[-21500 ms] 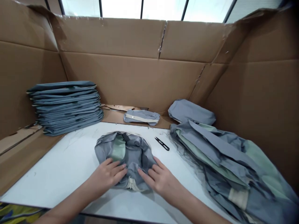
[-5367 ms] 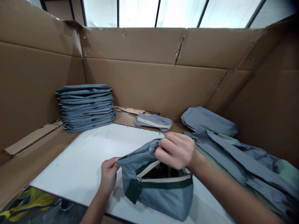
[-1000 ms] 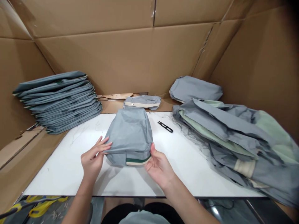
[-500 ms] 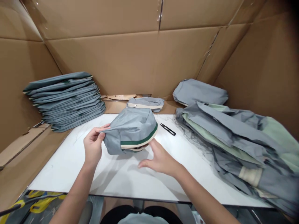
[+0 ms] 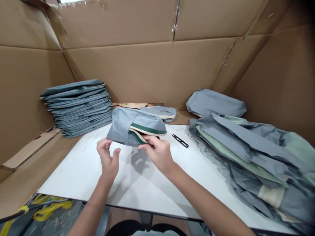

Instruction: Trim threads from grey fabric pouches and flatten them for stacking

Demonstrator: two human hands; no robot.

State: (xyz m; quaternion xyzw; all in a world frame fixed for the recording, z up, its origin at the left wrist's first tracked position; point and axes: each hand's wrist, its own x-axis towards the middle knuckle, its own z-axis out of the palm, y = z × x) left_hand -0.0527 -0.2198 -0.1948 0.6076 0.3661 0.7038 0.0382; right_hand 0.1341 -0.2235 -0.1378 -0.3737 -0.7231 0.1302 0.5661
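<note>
**Folded grey pouch held up over the white table**

The person's right hand (image 5: 157,151) pinches the near edge of a folded grey fabric pouch with green and cream trim (image 5: 136,126), thumb on top and fingers curled beneath, holding it lifted off the white table top (image 5: 137,183). The left hand (image 5: 107,158) sits just under the pouch's left corner, fingers loosely bent and half open, fingertips at the cloth; I cannot tell whether they grip it. A small pair of black thread snips (image 5: 180,140) lies on the table just right of the pouch. A neat stack of flat grey fabric pieces (image 5: 78,106) stands at the far left, and a loose heap of grey and pale green fabric (image 5: 251,154) spreads along the right. Tall brown cardboard walls (image 5: 147,68) enclose the bench.
</note>
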